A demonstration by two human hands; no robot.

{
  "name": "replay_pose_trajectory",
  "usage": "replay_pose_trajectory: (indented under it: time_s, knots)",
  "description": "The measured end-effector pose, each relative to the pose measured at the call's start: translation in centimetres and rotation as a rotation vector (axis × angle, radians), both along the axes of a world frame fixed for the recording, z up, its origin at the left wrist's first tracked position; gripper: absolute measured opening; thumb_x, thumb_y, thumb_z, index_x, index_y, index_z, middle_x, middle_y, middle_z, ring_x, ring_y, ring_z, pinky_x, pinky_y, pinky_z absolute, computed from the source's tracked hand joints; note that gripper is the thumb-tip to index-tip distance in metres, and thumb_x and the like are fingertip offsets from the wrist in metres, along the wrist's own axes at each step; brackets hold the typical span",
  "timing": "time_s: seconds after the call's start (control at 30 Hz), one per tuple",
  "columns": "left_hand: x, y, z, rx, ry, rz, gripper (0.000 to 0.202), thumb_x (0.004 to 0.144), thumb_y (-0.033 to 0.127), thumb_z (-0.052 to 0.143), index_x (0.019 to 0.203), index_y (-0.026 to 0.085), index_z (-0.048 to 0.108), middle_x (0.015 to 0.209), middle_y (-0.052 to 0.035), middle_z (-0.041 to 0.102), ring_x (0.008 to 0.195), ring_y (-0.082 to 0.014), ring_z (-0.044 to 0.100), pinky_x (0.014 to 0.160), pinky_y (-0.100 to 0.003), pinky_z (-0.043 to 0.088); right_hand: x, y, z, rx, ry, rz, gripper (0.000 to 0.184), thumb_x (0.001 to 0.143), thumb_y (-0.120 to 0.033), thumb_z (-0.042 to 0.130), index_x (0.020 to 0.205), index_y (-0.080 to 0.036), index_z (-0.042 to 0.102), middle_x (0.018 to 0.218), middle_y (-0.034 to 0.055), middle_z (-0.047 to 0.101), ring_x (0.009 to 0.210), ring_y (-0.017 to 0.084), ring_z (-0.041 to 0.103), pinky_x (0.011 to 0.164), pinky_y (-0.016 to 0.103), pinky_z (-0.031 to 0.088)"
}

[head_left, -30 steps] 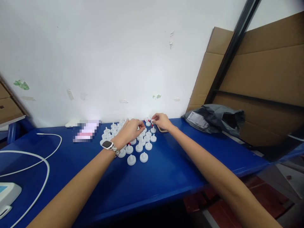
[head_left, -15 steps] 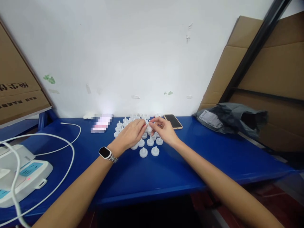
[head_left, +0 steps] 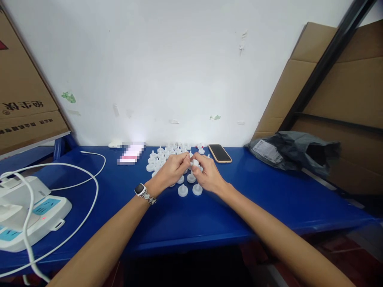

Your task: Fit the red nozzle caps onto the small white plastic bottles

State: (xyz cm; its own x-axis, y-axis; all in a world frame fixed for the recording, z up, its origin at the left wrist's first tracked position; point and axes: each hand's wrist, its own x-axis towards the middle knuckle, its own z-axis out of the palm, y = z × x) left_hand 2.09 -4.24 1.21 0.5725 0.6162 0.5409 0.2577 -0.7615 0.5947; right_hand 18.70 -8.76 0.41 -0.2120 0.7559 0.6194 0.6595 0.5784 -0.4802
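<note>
Several small white plastic caps (head_left: pixel 182 191) with stubby tops stand in rows on the blue table (head_left: pixel 263 199). My left hand (head_left: pixel 172 170) and my right hand (head_left: pixel 207 174) meet above the rows, fingers pinched together on one white cap (head_left: pixel 195 162) held between them. A watch with a metal band sits on my left wrist (head_left: pixel 140 190). A few caps at the back show red tips.
A phone (head_left: pixel 220 153) lies face up behind the caps. A grey plastic mailing bag (head_left: pixel 295 149) lies at the right, before leaning cardboard sheets (head_left: pixel 338 95). A white power strip (head_left: pixel 30 211) with looping white cables (head_left: pixel 89 179) sits at the left, under a cardboard box (head_left: pixel 20 99).
Both hands drew back from the far rows and came together over the near caps, now pinching one cap between them. The view swung left, bringing in the power strip and box.
</note>
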Motion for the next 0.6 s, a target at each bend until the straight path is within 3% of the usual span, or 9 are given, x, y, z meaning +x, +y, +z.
replay_pose_trajectory:
  time_s: [0.13,0.27,0.37,0.5,0.6]
  knots:
    - [0.6,-0.2,-0.3,-0.122,-0.154,-0.038,0.039,0.099,0.04,0.035,0.066,0.019,0.037,0.06,0.0042,0.037,0.055,-0.0091,0.034,0.053,-0.025,0.029,-0.7,0.2,0.0,-0.042,0.148,0.053,0.029,0.089,-0.042,0.039,0.069,-0.021,0.043,0.056,-0.0023,0.045,0.054,0.014,0.042,0.061,0.029,0.036]
    - [1.7,-0.7,-0.6,-0.329,-0.33,-0.076,0.045,0.096,0.053,0.038,0.066,0.019,0.038,0.057,0.0054,0.034,0.049,-0.0076,0.032,0.047,-0.023,0.028,-1.4,0.4,0.1,-0.286,0.482,0.18,0.036,0.09,-0.045,0.036,0.063,-0.022,0.036,0.05,-0.0044,0.036,0.043,0.011,0.041,0.046,0.026,0.031]
    - [2.2,-0.6,-0.4,-0.445,-0.413,-0.099,0.044,0.094,0.053,0.04,0.065,0.021,0.035,0.054,0.0071,0.028,0.045,-0.0065,0.027,0.044,-0.022,0.026,-1.5,0.8,-0.1,-0.401,0.622,0.249,0.036,0.089,-0.043,0.034,0.06,-0.023,0.034,0.046,-0.0058,0.029,0.038,0.011,0.039,0.043,0.026,0.031]
    - [0.9,0.6,0.7,-0.396,-0.583,0.006,0.038,0.098,0.04,0.029,0.065,0.023,0.02,0.053,0.0071,0.021,0.046,-0.0078,0.023,0.046,-0.024,0.027,-0.7,1.5,-0.6,-0.462,0.75,0.284,0.041,0.092,-0.046,0.022,0.058,-0.024,0.031,0.045,-0.0054,0.026,0.038,0.013,0.039,0.047,0.028,0.037]
    - [-1.1,1.9,0.9,-0.266,-0.349,0.141,0.039,0.099,0.041,0.031,0.064,0.022,0.027,0.055,0.0047,0.031,0.05,-0.0101,0.03,0.05,-0.027,0.027,0.0,1.8,-0.7,-0.394,0.665,0.209,0.039,0.092,-0.043,0.026,0.061,-0.023,0.039,0.051,-0.0028,0.038,0.049,0.014,0.047,0.056,0.028,0.043]
